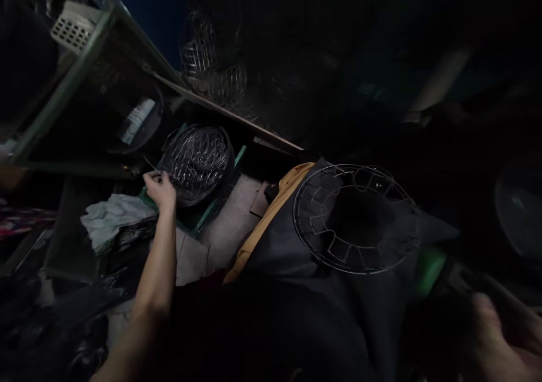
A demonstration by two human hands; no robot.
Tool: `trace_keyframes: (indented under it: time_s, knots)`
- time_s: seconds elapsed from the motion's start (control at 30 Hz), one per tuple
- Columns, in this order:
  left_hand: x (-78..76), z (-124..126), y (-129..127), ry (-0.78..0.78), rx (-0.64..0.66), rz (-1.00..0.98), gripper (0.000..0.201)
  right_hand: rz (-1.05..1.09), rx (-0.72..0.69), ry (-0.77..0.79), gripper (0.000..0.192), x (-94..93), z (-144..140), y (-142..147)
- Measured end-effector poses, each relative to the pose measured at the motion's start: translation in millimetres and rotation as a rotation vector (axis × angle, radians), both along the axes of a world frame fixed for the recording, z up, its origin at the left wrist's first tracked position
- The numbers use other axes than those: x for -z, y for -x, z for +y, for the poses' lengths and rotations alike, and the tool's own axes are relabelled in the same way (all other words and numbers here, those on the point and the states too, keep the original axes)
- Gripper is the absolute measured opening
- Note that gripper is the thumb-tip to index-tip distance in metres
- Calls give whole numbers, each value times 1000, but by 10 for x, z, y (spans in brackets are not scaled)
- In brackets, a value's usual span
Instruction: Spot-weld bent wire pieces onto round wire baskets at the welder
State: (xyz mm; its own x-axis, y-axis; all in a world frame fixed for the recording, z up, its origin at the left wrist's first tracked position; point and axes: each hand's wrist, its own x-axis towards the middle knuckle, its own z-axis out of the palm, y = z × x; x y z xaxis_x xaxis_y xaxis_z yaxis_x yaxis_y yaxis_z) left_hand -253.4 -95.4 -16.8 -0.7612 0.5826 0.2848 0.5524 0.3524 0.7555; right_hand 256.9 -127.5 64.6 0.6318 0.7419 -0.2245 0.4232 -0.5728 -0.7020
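Observation:
My left hand (pixel 160 189) reaches out to the left and pinches a thin metal wire piece beside a round tub (pixel 197 161) full of bent wire pieces. A round wire fan-guard frame (pixel 354 218) lies on my lap, on dark cloth. My right hand (pixel 499 337) is at the bottom right, blurred and dim, wrapped round a dark tool with a green part (pixel 429 269). The scene is very dark.
A metal shelf frame (pixel 80 71) stands at the left with a white perforated basket (pixel 75 26) on top. More wire guards (pixel 212 60) hang at the back. Grey rags (pixel 112 218) and dark bags lie on the floor at the left. A yellow cloth edge (pixel 271 212) runs beside my lap.

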Motion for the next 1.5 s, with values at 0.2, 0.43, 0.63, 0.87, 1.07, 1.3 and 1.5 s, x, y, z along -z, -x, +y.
trace_keyframes:
  time_s: [0.2,0.43,0.63,0.87,1.07,1.3,1.5]
  knots:
    - [-714,104,-1438,-44,715,343,21,87,-74,-114,53,-197,393,257]
    - [-823,288,-2440,-153,1756,545,21,735,3,-315,58,-136,645,224]
    - [-745,510,-2305,100,1211,-398,47,773,145,-419,47,-16,677,383]
    - [-592,800,-2492,168,1018,-501,41,242,-91,-360,40,129,802,412]
    - [-403,966,-2566,157,1080,-9,32,-462,-312,-241,43,258,809,267]
    - [-182,1039,-2573,185,1156,93,33,-532,-370,-185,44,462,704,225]
    - [-141,1051,-2506,159,1182,43,31,-360,-423,-171,43,508,572,106]
